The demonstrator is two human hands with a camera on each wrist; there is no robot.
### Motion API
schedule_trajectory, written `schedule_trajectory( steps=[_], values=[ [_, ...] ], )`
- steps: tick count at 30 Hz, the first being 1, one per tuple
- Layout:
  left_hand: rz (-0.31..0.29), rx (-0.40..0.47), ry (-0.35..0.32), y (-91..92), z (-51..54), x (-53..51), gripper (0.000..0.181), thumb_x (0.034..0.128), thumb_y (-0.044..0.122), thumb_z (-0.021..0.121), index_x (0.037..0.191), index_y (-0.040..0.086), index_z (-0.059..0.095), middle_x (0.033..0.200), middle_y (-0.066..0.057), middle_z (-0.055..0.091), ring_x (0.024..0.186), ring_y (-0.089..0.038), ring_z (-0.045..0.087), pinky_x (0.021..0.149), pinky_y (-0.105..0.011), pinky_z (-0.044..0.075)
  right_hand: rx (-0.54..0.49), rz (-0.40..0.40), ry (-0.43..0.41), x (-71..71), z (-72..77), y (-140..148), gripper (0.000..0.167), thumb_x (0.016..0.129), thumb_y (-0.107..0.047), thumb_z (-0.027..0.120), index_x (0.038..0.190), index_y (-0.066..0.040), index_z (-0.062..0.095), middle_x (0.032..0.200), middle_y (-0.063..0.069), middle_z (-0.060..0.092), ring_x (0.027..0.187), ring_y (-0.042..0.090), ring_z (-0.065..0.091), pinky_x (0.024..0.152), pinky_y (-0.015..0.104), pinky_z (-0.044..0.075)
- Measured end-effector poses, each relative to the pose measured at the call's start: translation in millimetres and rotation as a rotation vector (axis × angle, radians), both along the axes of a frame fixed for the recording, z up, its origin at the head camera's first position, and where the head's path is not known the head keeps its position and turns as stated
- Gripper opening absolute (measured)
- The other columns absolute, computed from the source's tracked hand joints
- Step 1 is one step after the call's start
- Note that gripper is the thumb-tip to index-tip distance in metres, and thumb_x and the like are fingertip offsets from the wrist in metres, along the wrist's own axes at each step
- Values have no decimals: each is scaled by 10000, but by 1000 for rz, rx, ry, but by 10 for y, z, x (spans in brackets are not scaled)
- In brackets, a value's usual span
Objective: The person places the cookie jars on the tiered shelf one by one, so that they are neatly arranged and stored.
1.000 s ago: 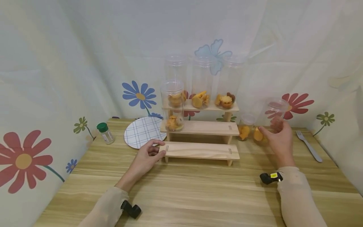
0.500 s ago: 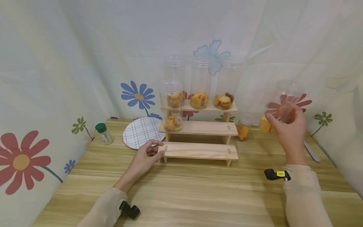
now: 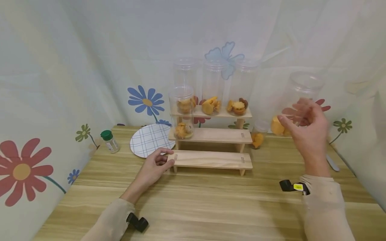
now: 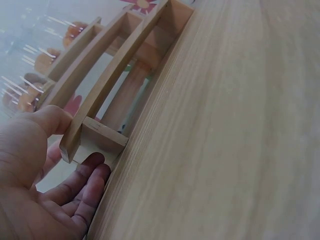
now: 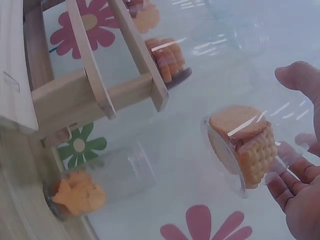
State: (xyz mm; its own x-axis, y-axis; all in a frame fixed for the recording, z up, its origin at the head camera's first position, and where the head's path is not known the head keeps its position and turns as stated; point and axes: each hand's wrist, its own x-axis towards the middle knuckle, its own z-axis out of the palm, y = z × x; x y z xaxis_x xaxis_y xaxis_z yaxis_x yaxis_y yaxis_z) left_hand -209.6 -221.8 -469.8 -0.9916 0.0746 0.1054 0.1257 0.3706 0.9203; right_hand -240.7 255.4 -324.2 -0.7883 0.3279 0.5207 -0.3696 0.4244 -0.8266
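My right hand point(image 3: 312, 130) holds a clear lidded jar point(image 3: 306, 82) up off the table, right of the wooden three-step display shelf point(image 3: 211, 134). Round and square cookies point(image 5: 255, 150) lie at the bottom of that jar in the right wrist view. At the shelf's left end, my left hand point(image 3: 155, 167) grips the lowest step, thumb on its top edge and fingers beneath, as the left wrist view shows. Three clear cookie jars point(image 3: 213, 83) stand on the top step. Another jar point(image 3: 182, 113) is at the left of the middle step.
A smaller jar of orange cookies point(image 3: 258, 135) stands on the table by the shelf's right side. To the left are a checked plate point(image 3: 150, 140) and a green-capped shaker point(image 3: 110, 142). A fork point(image 3: 332, 163) is partly hidden behind the right hand.
My right hand has raised the jar from the table, moving up and to the right, and now covers much of the fork. My left hand keeps its place on the shelf.
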Motion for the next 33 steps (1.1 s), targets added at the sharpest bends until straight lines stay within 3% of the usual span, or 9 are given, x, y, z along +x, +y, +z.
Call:
schedule_trajectory(
  steps=[7,14,22,25,33],
  values=[
    [-5,0,10,-2,-15,-9,341,1054,273,812,1362,165,713,1066,-107,774,999,-235,692,834,-290,536,98,53,-36,62,24,-217,747,931,-243,939,1592,-255,592,1342,-40,703,1127,74,628,908,186,468],
    [8,-8,7,-27,-25,-4,336,1055,268,810,1360,166,715,1065,-107,770,1002,-234,689,839,-291,535,124,220,24,44,38,-506,769,911,-155,951,1591,-217,597,1344,-30,712,1201,57,677,1007,163,501],
    [4,-9,9,-27,4,10,334,1058,247,804,1364,152,711,1084,-105,777,1011,-217,693,838,-284,537,138,362,-23,-51,4,-933,785,920,-220,955,1605,-174,573,1385,126,706,1249,279,688,1046,207,518],
    [-3,-2,14,-13,9,5,331,1058,238,805,1362,148,711,1086,-105,778,1008,-209,690,837,-280,535,137,384,-38,-100,-14,-1091,799,913,-253,964,1602,-148,572,1349,136,707,1213,323,682,1036,251,529],
    [1,2,13,4,-16,-20,310,1056,222,807,1345,158,718,1071,-104,780,1006,-210,691,847,-279,536,146,398,-76,-209,-95,-1425,836,871,-390,991,1549,-97,600,1358,123,709,1236,280,703,1102,455,562]
  ],
)
